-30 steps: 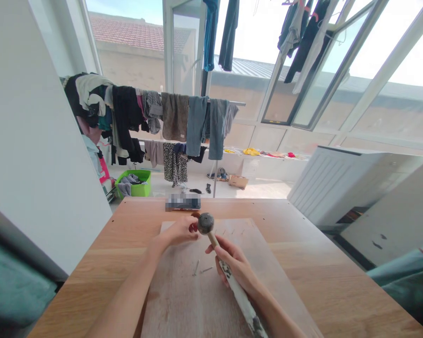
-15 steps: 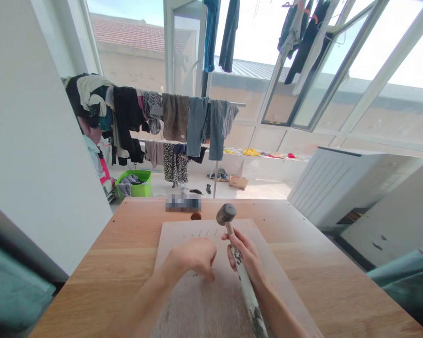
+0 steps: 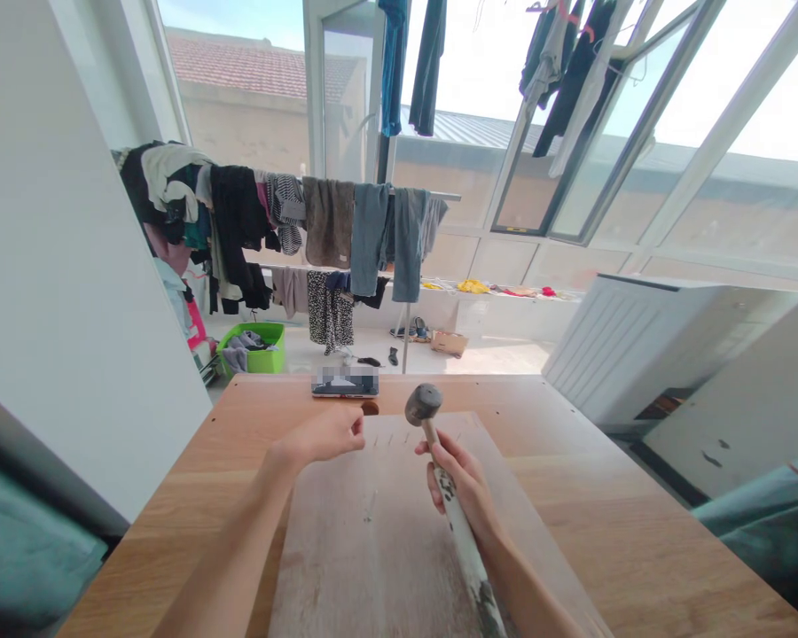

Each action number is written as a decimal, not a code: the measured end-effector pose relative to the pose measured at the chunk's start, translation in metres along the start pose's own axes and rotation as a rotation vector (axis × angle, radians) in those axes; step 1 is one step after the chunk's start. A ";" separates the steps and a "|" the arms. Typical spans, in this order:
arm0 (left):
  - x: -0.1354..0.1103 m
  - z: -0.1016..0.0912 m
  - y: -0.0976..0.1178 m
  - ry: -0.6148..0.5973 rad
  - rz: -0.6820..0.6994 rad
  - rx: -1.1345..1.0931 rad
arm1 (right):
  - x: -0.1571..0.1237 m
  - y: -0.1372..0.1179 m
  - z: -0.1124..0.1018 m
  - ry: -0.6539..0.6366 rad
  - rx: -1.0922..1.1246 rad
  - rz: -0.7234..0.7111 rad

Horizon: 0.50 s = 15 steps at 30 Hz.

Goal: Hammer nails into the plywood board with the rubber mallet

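Note:
My right hand (image 3: 462,474) is wrapped round the pale, paint-chipped handle of a mallet (image 3: 424,403). Its dark head points up and away from me, above the board. My left hand (image 3: 332,434) is closed at the board's far left edge, fingertips pinched; whatever they hold is hidden. Just right of those fingers, a row of thin nails (image 3: 391,439) stands up from the wooden board (image 3: 346,567). A few small dark bits (image 3: 368,512) lie on the board nearer to me.
The board lies on a wooden table (image 3: 605,532). Near the far edge are a partly blurred box-like item (image 3: 346,388) and a small round brown object (image 3: 371,408). Beyond stand a loaded clothes rack (image 3: 329,221), a green basket (image 3: 266,359) and a white ribbed appliance (image 3: 605,337).
My left hand has moved from the middle of the board forward and left, to the end of the nail row. The right hand and mallet have barely shifted.

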<state>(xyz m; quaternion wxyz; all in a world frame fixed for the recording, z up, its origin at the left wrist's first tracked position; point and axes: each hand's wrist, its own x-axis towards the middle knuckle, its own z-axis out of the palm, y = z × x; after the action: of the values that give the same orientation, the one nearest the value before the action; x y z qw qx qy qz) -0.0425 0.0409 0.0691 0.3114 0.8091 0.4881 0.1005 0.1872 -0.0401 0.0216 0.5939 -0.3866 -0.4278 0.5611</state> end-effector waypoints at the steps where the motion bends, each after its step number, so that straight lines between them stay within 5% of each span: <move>1: 0.000 -0.001 -0.005 -0.020 -0.030 -0.045 | 0.000 0.000 0.000 -0.003 -0.002 -0.001; 4: 0.001 0.001 -0.016 -0.064 -0.062 -0.082 | -0.001 0.002 0.000 -0.016 -0.012 0.002; 15: 0.014 0.015 -0.024 0.058 0.024 0.010 | 0.001 0.008 -0.004 -0.037 -0.054 -0.008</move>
<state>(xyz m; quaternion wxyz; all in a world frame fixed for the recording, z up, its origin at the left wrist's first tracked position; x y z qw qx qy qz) -0.0456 0.0544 0.0407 0.2920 0.8131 0.4878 0.1254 0.1885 -0.0385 0.0132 0.5775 -0.3900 -0.4552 0.5542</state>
